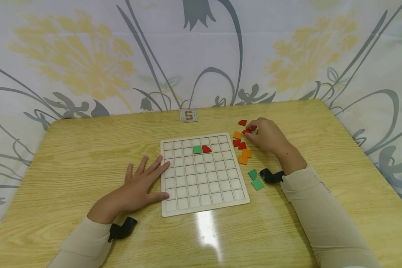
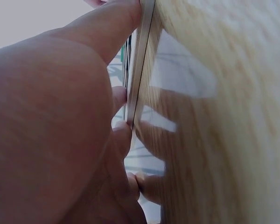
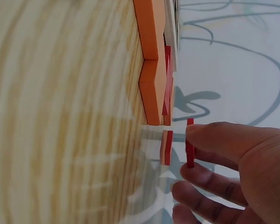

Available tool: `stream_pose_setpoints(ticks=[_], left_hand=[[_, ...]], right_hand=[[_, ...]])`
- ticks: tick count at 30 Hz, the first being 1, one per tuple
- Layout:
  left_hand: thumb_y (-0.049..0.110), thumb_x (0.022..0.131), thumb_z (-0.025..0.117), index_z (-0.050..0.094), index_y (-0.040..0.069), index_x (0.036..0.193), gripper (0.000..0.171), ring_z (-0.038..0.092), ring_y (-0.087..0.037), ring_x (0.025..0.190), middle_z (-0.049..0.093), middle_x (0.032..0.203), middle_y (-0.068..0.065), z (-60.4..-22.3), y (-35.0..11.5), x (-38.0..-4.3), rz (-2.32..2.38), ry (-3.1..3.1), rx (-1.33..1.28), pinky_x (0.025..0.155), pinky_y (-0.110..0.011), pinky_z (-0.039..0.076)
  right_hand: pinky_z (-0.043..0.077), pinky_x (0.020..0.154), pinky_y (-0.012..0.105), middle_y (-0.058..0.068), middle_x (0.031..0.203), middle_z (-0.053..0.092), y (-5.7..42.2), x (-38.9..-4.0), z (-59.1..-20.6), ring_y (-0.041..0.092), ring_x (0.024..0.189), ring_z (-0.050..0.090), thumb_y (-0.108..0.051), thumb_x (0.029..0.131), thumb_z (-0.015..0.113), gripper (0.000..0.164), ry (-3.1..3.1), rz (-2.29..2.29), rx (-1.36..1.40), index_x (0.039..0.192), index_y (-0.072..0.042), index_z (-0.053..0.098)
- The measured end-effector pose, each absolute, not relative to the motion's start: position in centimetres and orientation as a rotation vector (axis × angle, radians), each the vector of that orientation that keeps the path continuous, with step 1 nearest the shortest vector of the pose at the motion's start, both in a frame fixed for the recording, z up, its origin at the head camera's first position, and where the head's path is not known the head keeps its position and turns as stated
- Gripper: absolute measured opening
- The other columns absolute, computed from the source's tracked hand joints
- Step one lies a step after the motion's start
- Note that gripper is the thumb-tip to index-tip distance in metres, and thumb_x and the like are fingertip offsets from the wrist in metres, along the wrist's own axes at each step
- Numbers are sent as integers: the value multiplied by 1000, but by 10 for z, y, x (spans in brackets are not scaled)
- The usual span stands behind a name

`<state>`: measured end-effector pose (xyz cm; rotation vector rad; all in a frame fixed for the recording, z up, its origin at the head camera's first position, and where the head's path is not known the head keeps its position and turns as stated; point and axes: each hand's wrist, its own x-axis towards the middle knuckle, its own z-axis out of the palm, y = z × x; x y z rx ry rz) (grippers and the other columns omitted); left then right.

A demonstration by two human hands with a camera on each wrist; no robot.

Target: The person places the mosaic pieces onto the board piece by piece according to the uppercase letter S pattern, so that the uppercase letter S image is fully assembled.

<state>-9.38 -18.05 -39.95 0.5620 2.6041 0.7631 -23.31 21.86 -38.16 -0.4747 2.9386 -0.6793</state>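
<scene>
stretching widest, a glossy, wood-grained table (image 1: 87, 149) carries everything; at 12 o'clock rises a backdrop (image 1: 201, 52) printed with flowers. one flat, pale, square board (image 1: 201, 168) lies mid-table, its face ruled into seven columns and seven rows of cells. at the board's 9 o'clock the left hand (image 1: 137, 190) is released, fingers spread straight, thumb and index tips resting on the edge. at its 2 o'clock the right hand (image 1: 269, 136) pinches one thin pinched red quarter-round (image 3: 190, 154) between thumb and fingertip. one gridded card (image 1: 188, 115) lies at 12 o'clock. toward the board's 12 o'clock, two flat pieces sit in neighbouring cells: one green square (image 1: 197, 149), one red quarter-round (image 1: 206, 149). between 1 and 3 o'clock, eight lie loose: three orange squares (image 1: 246, 153), one loose green square (image 1: 257, 184), three loose red quarter-rounds (image 1: 242, 122), one green quarter-round (image 1: 252, 174).
</scene>
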Motion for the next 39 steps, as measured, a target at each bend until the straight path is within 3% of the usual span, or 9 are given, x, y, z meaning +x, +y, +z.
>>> stream_pose_setpoints(ticks=[11,19,39], left_hand=[[55,93,63,18,29,162,87,-17,-40,154,3,170,-3,-398,-180,-94,755,2611,561,112,-69,-21],[54,93,64,18,28,162,87,-16,-41,154,3,170,-5,-399,-180,-93,757,2604,568,112,-69,-21],[53,93,64,19,28,162,85,-16,-42,154,5,170,-5,-397,-181,-93,758,2613,564,112,-69,-20]], right_hand=[[52,76,43,19,110,65,211,-227,-374,31,86,59,-17,97,65,24,3040,-709,-512,114,0,70],[52,78,42,15,110,64,199,-219,-368,31,92,60,-16,96,68,20,3084,-765,-558,111,-4,73],[52,78,38,13,107,65,145,-201,-343,29,92,60,-13,93,73,20,3121,-820,-863,110,-5,74]])
